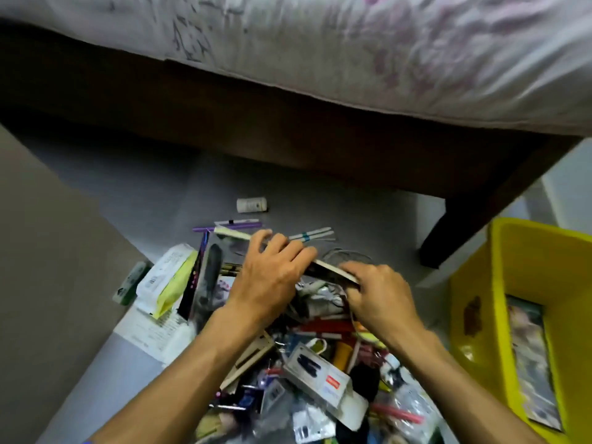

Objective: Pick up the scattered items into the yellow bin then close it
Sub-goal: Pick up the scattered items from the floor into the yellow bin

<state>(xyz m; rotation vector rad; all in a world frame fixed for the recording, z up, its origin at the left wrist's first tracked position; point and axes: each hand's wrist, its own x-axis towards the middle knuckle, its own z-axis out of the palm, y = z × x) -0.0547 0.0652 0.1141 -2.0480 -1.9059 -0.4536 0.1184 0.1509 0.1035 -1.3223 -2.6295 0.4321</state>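
A heap of scattered items (307, 376) covers the grey floor in front of me: boxes, packets, pens, cables. Both hands hold one flat, thin box (323, 269) lifted on edge above the heap. My left hand (272, 274) grips its upper left part with curled fingers. My right hand (374, 293) grips its lower right end. The open yellow bin (499, 283) stands to the right of the heap, with a printed packet (531, 363) lying inside. No lid is in view.
A bed with a dark wooden frame (288, 139) and floral sheet (384, 59) spans the back; its leg (448, 238) stands beside the bin. A small white bottle (252, 205), pens (237, 224) and a white-green pouch (166, 280) lie on the floor beyond and left of the heap.
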